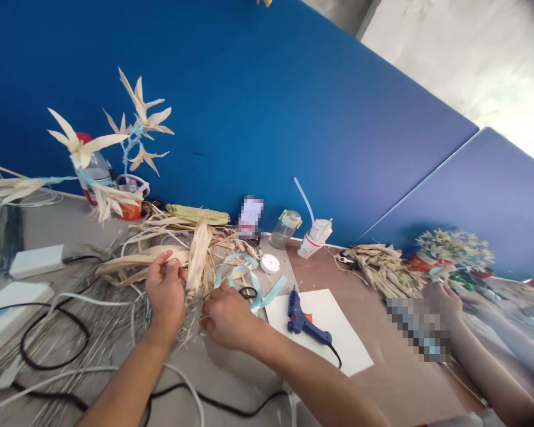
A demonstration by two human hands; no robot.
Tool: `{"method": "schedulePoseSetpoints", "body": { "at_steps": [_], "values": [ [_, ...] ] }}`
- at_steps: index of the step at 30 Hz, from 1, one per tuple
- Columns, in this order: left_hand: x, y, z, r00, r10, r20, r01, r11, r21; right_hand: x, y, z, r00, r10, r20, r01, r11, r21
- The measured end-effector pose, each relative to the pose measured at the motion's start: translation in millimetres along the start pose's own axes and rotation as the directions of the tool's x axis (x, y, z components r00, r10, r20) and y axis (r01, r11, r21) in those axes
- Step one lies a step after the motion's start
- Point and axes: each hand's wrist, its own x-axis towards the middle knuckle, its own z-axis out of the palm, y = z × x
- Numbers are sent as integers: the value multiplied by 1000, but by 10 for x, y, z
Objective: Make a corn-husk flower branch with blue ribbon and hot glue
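Observation:
My left hand (165, 293) is closed, thumb against curled fingers, beside dried corn husks (137, 264) on the cluttered table. Whatever it pinches is too small to make out. A bundle of husk strips (199, 255) stands up just behind, between my two hands. My right hand (229, 314) is closed low over the tabletop, its fingertips turned toward the left hand; what they hold is hidden. Right behind it lie a black loop (248, 292), perhaps a scissors handle, and a curling light blue ribbon (273, 293).
A blue glue gun (300, 317) rests on white paper (347, 350). Behind are a glass jar (285, 228), a paper cup (314, 238) and a white roll (270, 264). Husk flowers (145, 118) rise at left above wires and cables (84, 302). Another person's hand (447, 302) is at right.

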Motion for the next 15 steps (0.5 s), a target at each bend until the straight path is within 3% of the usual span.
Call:
{"method": "schedulePoseSetpoints", "body": {
  "at_steps": [3,8,12,15],
  "values": [
    [4,-21,6,1000,18,17,-19,1000,10,-6,-123,137,997,73,-14,-74,994,-86],
    [12,-64,-3,998,57,41,-60,996,68,84,-266,209,996,76,50,-66,983,-172],
    [24,-72,-13,997,39,61,-44,995,86,163,-345,247,984,107,140,-82,982,-170],
    [20,-59,-10,998,32,57,-37,996,83,146,-337,260,980,138,143,-116,982,-150]
  ]
}}
